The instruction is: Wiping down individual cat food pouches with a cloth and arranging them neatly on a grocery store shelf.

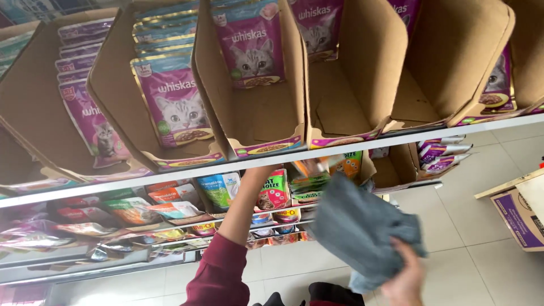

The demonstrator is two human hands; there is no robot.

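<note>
Shop shelves [340, 148] carry open cardboard trays [255, 122] of purple pet food pouches [173, 102]. Right hand [405, 277], fingers clamped, holds a grey cloth [360, 226] below the top shelf. Left hand [266, 171] reaches under that shelf edge, fingers hidden, so cannot tell

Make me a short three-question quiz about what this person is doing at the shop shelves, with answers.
1. True or false: the right hand holds a grey cloth.
2. Where does the left hand reach? A) the floor B) under the white shelf edge, among the pouches C) the cardboard box on the floor
3. What colour are most pouches in the cardboard trays on the upper shelf?

Key: 1 true; 2 B; 3 purple.
</note>
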